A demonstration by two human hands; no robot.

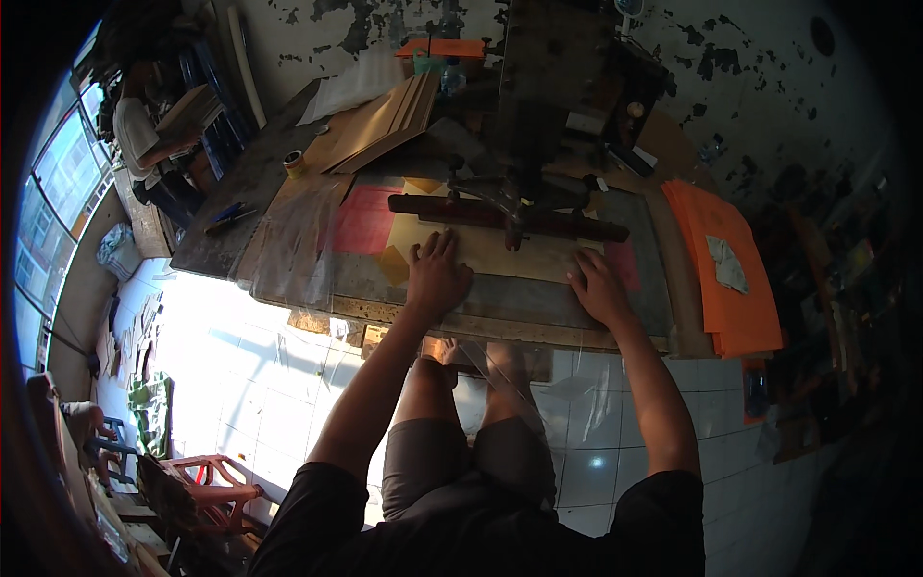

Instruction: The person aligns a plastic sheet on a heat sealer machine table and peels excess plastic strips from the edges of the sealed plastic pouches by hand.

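Note:
A thin gold-coloured sheet (498, 258) lies on the worktable, partly beneath the dark red crossbar (567, 223) of a machine. My left hand (439, 276) rests on the sheet's near left part, fingers stretched forward and a little spread. At its near right end, my right hand (598, 287) lies with fingers extended and the thumb apart. Neither hand grips anything. A pink sheet (365, 219) is to the left of the gold one, and another pink piece (622, 262) shows beyond my right hand. The crossbar hides part of the gold sheet's far side.
The machine's dark column (543, 87) rises behind the crossbar. Orange sheets (716, 298) overhang the table's right end, a pale scrap (728, 264) on top. Brown boards (380, 125), a tape roll (294, 163) and clear film (298, 231) lie left. A person (144, 135) stands far left.

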